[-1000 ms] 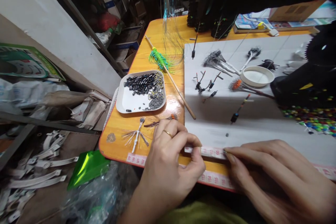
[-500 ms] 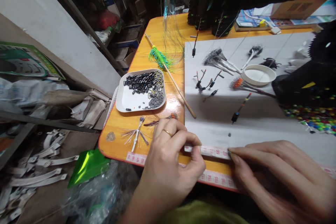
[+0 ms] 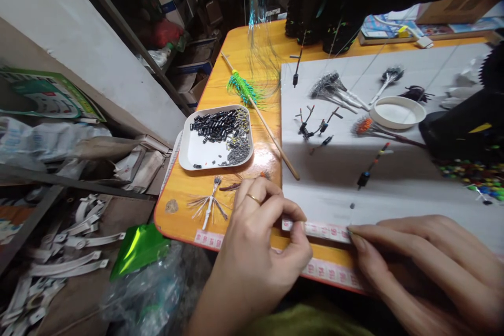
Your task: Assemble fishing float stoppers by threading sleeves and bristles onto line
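Observation:
My left hand (image 3: 263, 236) is closed in a pinch at the left end of a short strip of measuring tape (image 3: 317, 230) with red numbers. At the strip's right end, my right hand (image 3: 425, 257) pinches thumb and forefinger together. What either hand holds is too fine to make out. Just above the right fingertips lies a small grey bead (image 3: 352, 206), and beyond it a black fishing float (image 3: 364, 178) with a red tip. Further back on the white board (image 3: 315, 194) is a cluster of small black floats (image 3: 305, 128).
A white tray (image 3: 185, 152) holds black cylinders and grey beads. Beside it lies a wooden stick (image 3: 273, 139) wound with green bristles. White-stemmed wire bundles (image 3: 340, 92), a white dish (image 3: 397, 113) and colourful beads (image 3: 472, 176) are on the board. Another measuring tape (image 3: 333, 273) follows the table edge.
The camera view has shifted slightly, so the table and its things appear a little further right. Both hands keep their pinches at the tape strip.

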### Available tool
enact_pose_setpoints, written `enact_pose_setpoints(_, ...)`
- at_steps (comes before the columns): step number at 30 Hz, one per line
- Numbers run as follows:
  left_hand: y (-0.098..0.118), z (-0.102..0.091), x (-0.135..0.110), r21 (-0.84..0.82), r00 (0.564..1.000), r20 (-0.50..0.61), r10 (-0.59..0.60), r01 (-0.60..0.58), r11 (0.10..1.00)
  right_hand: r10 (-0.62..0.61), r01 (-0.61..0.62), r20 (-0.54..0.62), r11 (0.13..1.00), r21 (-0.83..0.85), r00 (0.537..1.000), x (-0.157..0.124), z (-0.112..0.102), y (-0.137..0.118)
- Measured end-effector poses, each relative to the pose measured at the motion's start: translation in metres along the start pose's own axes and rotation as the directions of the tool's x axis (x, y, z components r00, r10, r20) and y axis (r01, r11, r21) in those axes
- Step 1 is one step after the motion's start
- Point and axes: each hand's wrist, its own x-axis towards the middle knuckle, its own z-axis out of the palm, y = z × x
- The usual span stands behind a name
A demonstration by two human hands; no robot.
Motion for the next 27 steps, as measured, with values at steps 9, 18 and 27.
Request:
enact_pose_setpoints(9,0.002,0.001,0.002,0.002,1.000,-0.011,0.005,-0.005,1.000,0.016,-0.016,-0.018,1.000,0.001,1.000,0.002,0.001,-0.001)
enact_pose_setpoints(18,-0.001,0.002,0.001,0.013,0.999,-0.033,0.031,-0.031,0.999,0.021,-0.021,0.018,1.000,0.020,1.000,0.005,-0.001,-0.008)
enact_pose_setpoints(27,0.000,0.003,-0.003,0.168,0.916,-0.197,0.350,-0.320,0.932,0.318,-0.289,-0.008,0.874,0.391,0.948,0.004,0.003,-0.016)
